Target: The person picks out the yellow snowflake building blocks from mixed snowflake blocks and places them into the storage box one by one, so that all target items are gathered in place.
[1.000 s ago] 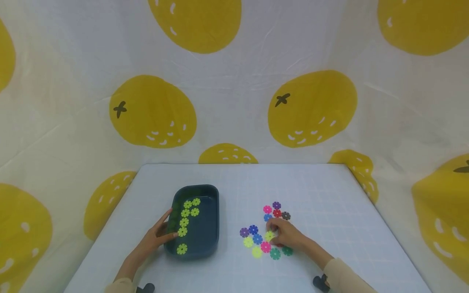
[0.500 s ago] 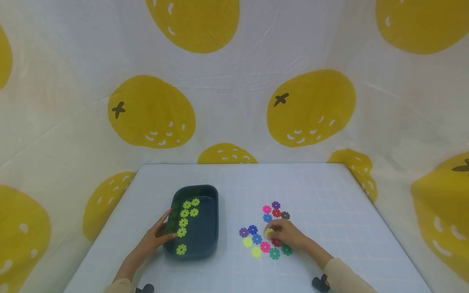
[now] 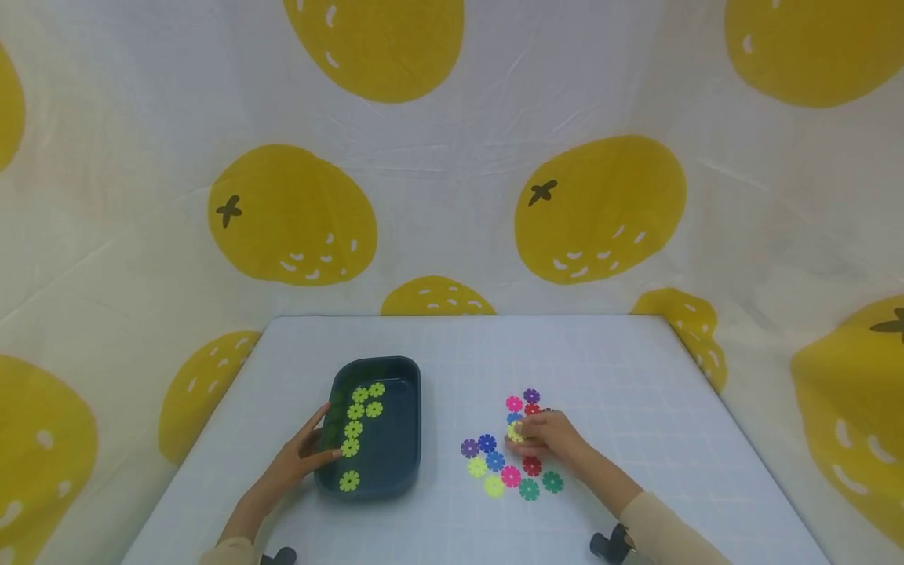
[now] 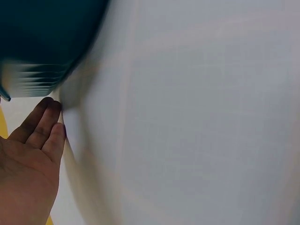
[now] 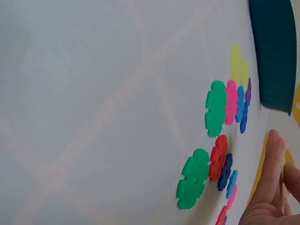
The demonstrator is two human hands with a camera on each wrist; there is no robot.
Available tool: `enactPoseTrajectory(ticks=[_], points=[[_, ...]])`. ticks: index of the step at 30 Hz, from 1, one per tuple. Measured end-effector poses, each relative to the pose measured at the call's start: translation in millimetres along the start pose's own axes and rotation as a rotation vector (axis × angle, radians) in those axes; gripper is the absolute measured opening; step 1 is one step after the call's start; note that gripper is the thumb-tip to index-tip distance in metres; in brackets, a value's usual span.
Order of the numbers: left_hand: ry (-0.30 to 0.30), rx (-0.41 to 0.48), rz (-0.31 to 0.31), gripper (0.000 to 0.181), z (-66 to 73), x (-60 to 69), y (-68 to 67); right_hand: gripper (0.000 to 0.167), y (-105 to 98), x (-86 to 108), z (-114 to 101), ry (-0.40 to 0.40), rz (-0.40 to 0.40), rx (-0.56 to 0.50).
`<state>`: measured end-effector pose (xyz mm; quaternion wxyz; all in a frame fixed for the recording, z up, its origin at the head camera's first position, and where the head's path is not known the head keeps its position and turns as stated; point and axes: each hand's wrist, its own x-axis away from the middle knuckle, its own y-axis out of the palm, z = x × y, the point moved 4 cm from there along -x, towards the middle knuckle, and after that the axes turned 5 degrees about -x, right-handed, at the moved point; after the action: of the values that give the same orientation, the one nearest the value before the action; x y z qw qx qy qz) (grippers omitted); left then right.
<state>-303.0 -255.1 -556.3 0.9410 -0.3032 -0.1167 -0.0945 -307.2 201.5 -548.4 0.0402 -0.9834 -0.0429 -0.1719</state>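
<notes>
My right hand (image 3: 554, 435) pinches a pale yellow flower-shaped disc (image 3: 515, 431) between thumb and fingers, a little above the loose discs. In the right wrist view only a thin edge of it shows between thumb and fingers. My left hand (image 3: 293, 459) rests at the left side of a dark teal tray (image 3: 417, 424), thumb over the rim and a finger against the outer wall. In the left wrist view the visible fingers (image 4: 44, 124) lie fairly straight beside the tray. Several yellow-green discs (image 3: 354, 429) lie inside the tray, mostly along its left half.
Right of the tray lie loose flower discs: two yellow ones (image 3: 477, 467), green ones (image 3: 529, 490), a pink one (image 3: 511, 475), a red one (image 3: 532, 466), blue and purple ones. Behind the right hand is another purple disc (image 3: 531, 396). A lemon-patterned cloth (image 3: 452, 196) hangs behind the table.
The right hand has lifted the yellow disc and moved it slightly away from the body, uncovering the red disc and covering most of the dark one. The left hand and tray stay put.
</notes>
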Motion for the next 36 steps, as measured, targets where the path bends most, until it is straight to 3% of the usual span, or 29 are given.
enactPoseTrajectory(ticks=[7,13,19,27,36], points=[[-0.007,0.003,-0.003,0.095,1.1,0.9,-0.1,0.033,1,3.4,-5,0.032,-0.079,-0.138],[0.005,0.004,-0.009,0.094,0.1,0.9,0.5,0.034,2,2.0,-5,0.100,0.010,-0.208],[0.039,0.021,-0.006,0.092,0.7,0.9,-0.6,0.034,3,2.0,-7,0.105,0.026,-0.242],[0.032,0.027,-0.010,0.092,2.9,1.4,-1.3,0.031,8,1.5,-10,0.110,0.008,-0.266],[0.021,0.009,-0.003,0.093,1.5,0.4,0.2,0.034,21,2.4,-16,0.102,-0.064,-0.315]])
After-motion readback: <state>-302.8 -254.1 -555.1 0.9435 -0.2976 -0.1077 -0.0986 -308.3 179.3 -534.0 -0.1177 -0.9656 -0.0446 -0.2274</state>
